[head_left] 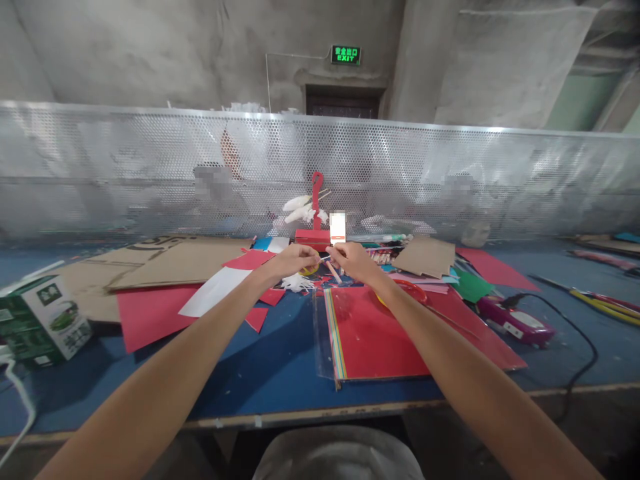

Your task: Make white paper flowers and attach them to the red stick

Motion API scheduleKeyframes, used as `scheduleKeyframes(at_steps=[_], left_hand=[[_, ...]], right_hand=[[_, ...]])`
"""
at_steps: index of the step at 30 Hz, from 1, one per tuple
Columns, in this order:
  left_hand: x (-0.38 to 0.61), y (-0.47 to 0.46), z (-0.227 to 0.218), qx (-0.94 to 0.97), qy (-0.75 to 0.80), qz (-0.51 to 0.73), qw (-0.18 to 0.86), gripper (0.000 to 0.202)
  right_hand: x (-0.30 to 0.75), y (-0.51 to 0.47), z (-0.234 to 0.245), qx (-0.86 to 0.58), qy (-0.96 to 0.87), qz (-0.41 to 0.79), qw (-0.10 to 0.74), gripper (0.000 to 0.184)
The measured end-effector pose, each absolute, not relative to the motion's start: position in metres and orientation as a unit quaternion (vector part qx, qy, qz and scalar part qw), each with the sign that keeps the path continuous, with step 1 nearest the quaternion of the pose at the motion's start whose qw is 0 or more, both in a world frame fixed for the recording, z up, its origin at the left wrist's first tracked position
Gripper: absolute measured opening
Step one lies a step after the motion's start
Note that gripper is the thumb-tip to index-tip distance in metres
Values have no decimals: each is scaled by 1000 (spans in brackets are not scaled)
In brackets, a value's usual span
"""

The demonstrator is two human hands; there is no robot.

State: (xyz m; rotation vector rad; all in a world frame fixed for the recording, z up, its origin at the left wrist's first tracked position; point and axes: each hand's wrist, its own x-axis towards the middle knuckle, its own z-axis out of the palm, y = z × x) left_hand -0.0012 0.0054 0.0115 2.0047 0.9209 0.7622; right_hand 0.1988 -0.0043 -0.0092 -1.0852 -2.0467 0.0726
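Note:
My left hand and my right hand meet over the middle of the table, both with fingers pinched. A thin whitish strip spans the small gap between the fingertips; its exact kind is too small to tell. Just below my left fingers is a yellow rounded edge, partly hidden. A pile of white cut strips lies beneath, beside a pale pinkish stick. Behind the hands a lit phone stands upright against a red box, from which a red upright piece with white shapes rises.
Red paper sheets in a clear sleeve lie front right. Cardboard and a white sheet are at left, near a green-and-white carton. A purple power strip with a black cable sits right. A perforated metal screen stands behind.

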Motion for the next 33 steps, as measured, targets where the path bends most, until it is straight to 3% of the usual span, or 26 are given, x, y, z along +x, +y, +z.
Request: scheduleKeyframes(at_steps=[7,13,22,33], left_hand=[[-1,-2,12,811,341,290,376,15],[-4,6,9,843,338,264,326,19],[-31,34,-1,842,508,182,4,20],[-33,48,-18,840,525,136,-26,20]], right_hand=[[196,0,-12,-470,-804,-25,363,52],[200,-4,-10,-465,-809,27,358,62],[202,-5,-10,-463,-807,36,364,57],[201,-6,-9,-456,-814,38,357,52]])
